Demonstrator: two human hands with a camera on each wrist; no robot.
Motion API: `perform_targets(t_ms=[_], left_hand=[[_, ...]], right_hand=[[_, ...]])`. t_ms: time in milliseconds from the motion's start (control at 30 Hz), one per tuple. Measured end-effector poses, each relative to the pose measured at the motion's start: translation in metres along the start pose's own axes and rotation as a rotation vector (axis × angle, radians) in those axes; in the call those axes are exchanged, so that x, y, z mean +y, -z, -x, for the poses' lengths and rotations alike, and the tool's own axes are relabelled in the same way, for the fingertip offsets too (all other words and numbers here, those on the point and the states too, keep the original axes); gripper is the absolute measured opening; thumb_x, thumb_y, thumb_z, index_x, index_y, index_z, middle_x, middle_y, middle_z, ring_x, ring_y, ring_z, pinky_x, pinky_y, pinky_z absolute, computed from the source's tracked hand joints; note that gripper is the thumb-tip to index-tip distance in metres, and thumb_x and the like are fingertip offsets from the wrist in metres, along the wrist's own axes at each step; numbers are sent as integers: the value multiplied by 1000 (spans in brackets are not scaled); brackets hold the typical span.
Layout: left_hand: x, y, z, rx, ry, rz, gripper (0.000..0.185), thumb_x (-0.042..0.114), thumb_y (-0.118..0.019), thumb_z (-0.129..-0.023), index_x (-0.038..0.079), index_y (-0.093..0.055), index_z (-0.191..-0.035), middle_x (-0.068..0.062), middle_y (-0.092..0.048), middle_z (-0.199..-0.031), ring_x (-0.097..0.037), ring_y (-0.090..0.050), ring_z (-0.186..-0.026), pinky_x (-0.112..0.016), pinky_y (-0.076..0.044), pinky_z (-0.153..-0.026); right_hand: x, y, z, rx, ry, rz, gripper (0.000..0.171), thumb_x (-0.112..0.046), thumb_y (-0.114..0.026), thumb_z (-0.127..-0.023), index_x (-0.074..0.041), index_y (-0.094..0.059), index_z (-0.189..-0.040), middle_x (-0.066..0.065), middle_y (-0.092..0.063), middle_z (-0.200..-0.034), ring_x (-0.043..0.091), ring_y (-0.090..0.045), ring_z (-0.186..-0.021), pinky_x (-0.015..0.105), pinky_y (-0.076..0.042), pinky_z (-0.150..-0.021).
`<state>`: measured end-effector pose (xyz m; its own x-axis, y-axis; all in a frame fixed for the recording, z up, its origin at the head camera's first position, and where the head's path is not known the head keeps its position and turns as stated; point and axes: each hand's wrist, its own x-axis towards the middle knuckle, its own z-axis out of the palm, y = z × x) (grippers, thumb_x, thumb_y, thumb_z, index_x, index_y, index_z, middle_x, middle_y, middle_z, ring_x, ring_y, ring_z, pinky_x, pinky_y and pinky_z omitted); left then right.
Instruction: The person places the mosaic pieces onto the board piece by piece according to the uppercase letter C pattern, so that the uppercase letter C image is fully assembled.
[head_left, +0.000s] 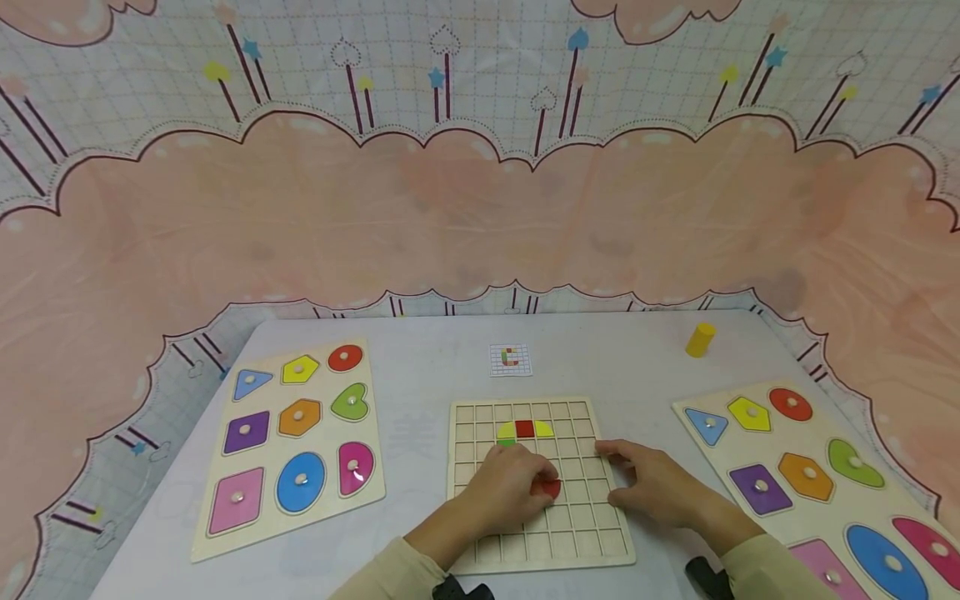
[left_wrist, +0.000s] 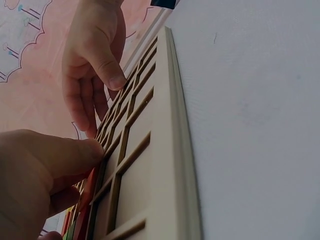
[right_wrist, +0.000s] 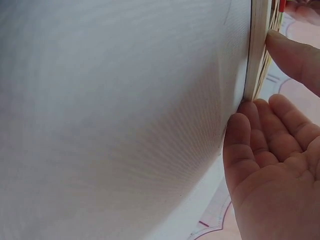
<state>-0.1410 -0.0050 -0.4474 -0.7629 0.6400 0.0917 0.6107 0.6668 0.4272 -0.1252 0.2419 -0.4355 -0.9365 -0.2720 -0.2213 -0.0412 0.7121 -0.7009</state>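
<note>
A pale wooden grid board (head_left: pixel 592 518) lies flat in front of me. My left hand (head_left: pixel 501 485) is over its middle, pinching a small red piece (head_left: pixel 552 488) with a rounded edge between thumb and fingers, down at the grid. The fingers cover part of the piece. Near the board's top sit a red square (head_left: pixel 524 428), a yellow piece (head_left: pixel 544 429) on its right, another yellow piece (head_left: pixel 506 430) on its left, and a green piece (head_left: pixel 507 442) partly behind the hand. My right hand (head_left: pixel 660 485) rests loosely against the board's right edge, thumb and fingertips touching it.
Beyond the board lies a small pattern card (head_left: pixel 510 360). A yellow cylinder (head_left: pixel 701 340) stands at the back right. Knobbed shape puzzle boards lie at either side, one on the left (head_left: pixel 318 502) and one on the right (head_left: pixel 813 518), close to my right forearm.
</note>
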Motion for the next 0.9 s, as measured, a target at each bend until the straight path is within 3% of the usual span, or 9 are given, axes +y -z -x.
perform_targets(t_ms=[900], left_hand=[[4,-4,-1,49,19,-7,18,24,-81,-83,19,-77,-99,17,-66,-82,-3,-51,-77,-27,-40,-75]], right_hand=[[-1,1,0,-8,-6,3,66,-12,-83,-80,-6,-55,-139,10,-60,-133,33,-55,-122,53,-43,-102]])
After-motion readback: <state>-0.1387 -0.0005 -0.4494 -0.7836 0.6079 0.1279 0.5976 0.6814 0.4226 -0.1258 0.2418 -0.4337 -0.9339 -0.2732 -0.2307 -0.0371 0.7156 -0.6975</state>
